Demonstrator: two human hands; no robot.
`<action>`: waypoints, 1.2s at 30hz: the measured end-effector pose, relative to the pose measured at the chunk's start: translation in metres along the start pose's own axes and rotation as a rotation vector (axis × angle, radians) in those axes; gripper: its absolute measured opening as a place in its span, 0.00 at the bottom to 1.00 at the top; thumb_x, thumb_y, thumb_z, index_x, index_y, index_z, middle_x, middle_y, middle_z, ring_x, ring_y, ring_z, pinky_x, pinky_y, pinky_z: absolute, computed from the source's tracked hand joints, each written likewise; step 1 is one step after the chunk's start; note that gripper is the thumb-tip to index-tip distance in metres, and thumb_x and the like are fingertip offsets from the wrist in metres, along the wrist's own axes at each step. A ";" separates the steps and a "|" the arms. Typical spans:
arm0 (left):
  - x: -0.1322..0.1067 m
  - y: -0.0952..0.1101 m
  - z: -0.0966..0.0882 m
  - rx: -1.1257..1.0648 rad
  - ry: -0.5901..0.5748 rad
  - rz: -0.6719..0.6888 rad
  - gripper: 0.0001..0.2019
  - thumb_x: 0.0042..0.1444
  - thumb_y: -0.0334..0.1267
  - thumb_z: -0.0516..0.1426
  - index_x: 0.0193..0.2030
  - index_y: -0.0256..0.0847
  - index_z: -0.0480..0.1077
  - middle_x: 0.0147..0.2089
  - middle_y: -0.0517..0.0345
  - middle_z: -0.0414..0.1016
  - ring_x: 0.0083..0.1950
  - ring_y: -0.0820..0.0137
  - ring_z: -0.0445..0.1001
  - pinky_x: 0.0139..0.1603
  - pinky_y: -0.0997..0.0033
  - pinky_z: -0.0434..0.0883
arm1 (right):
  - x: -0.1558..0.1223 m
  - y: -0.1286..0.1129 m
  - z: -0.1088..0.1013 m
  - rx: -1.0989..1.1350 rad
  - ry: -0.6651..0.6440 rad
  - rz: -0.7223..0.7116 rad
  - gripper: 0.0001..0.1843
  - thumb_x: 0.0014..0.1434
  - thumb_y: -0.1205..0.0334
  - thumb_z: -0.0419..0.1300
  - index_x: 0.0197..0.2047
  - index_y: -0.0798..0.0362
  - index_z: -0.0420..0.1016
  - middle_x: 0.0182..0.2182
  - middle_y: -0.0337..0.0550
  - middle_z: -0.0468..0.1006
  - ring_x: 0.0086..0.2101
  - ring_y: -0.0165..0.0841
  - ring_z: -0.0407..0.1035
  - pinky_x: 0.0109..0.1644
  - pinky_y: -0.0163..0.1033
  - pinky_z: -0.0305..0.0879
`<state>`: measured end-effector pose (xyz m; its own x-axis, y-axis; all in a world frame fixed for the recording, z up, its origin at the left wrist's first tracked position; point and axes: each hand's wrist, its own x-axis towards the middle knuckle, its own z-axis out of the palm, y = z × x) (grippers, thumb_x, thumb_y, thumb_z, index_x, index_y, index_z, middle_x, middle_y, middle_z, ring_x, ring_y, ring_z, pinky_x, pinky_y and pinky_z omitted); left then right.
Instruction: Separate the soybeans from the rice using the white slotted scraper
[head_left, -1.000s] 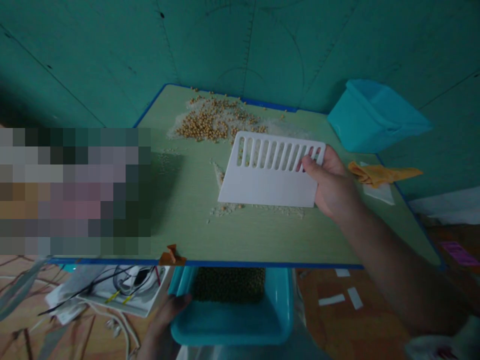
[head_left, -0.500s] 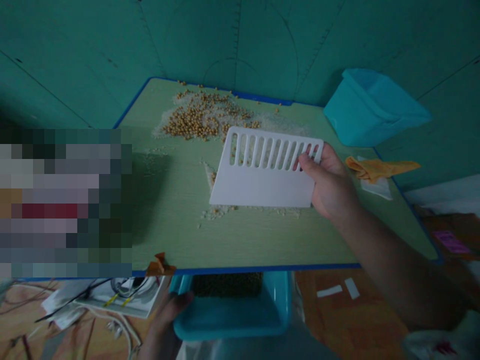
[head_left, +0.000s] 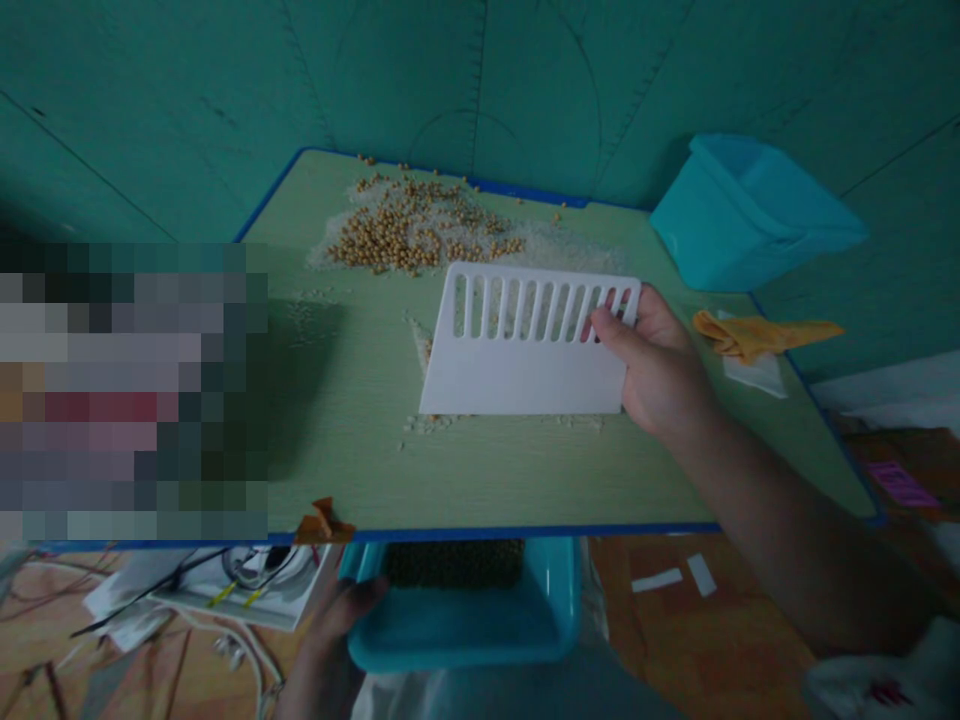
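Note:
My right hand (head_left: 664,365) is closed on the right end of a white slotted plastic scraper (head_left: 525,375), its thumb over the slots. The scraper's long lower edge is down at the table, and loose white grains (head_left: 431,425) show around it. Behind it lies a heap of yellow-brown beans (head_left: 390,235) mixed with white grains. Below the table's front edge, my left hand (head_left: 345,610) grips the left rim of a blue plastic bin (head_left: 465,635). Dark small grains (head_left: 454,565) lie inside that bin, partly hidden under the tabletop.
A second blue bin (head_left: 750,215) stands tilted at the table's back right, against the green wall. Near it is an orange cloth (head_left: 757,335) on a white piece. Brown tape (head_left: 324,522) sticks to the front edge. Cables (head_left: 255,640) lie on the floor; a pixelated patch covers the left.
The scraper's top edge has tipped slightly down and left, while its lower edge stays nearly in place. My left hand still grips the bin. The view has shifted slightly.

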<state>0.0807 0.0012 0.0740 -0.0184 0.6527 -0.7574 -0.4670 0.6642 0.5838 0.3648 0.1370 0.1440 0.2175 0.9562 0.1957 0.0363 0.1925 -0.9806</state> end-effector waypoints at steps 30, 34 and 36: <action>-0.004 -0.002 0.007 -0.025 0.033 -0.008 0.22 0.35 0.35 0.67 0.42 0.44 0.77 0.35 0.58 0.85 0.47 0.48 0.78 0.38 0.58 0.78 | -0.001 -0.001 0.000 0.006 -0.026 0.015 0.14 0.48 0.51 0.67 0.37 0.43 0.71 0.27 0.33 0.74 0.29 0.33 0.72 0.35 0.42 0.72; -0.005 0.000 0.010 -0.025 0.045 -0.028 0.22 0.33 0.38 0.68 0.41 0.43 0.79 0.34 0.56 0.85 0.45 0.46 0.78 0.39 0.56 0.78 | -0.003 -0.002 0.001 0.018 -0.010 0.030 0.15 0.46 0.50 0.68 0.35 0.43 0.72 0.29 0.34 0.75 0.29 0.32 0.71 0.35 0.41 0.72; -0.005 0.000 0.010 -0.025 0.049 -0.023 0.23 0.33 0.37 0.68 0.42 0.43 0.78 0.34 0.56 0.85 0.45 0.47 0.78 0.38 0.57 0.79 | -0.004 -0.003 0.002 0.045 -0.027 0.049 0.15 0.47 0.51 0.68 0.37 0.43 0.72 0.28 0.33 0.74 0.29 0.32 0.71 0.36 0.41 0.71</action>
<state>0.0893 0.0012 0.0808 -0.0508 0.6184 -0.7842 -0.4893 0.6691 0.5593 0.3622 0.1332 0.1460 0.1917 0.9702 0.1483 -0.0174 0.1544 -0.9878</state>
